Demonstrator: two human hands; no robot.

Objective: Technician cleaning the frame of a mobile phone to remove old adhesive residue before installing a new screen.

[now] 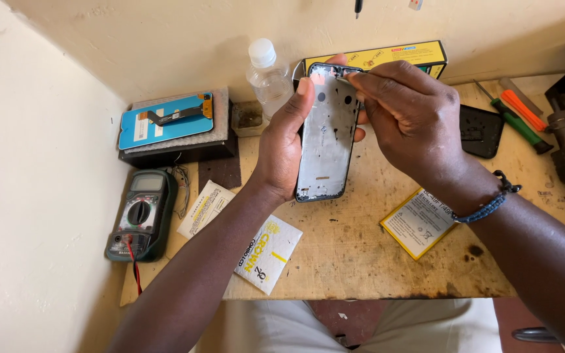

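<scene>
Gutted grey metal phone frame (327, 140), flat, round-cornered and pierced with small holes, stands upright above the scuffed, stained wooden desk (354, 252), the left hand (282, 147) clamped on its edge. The right hand (410, 114) pinches together on its top corner.
</scene>
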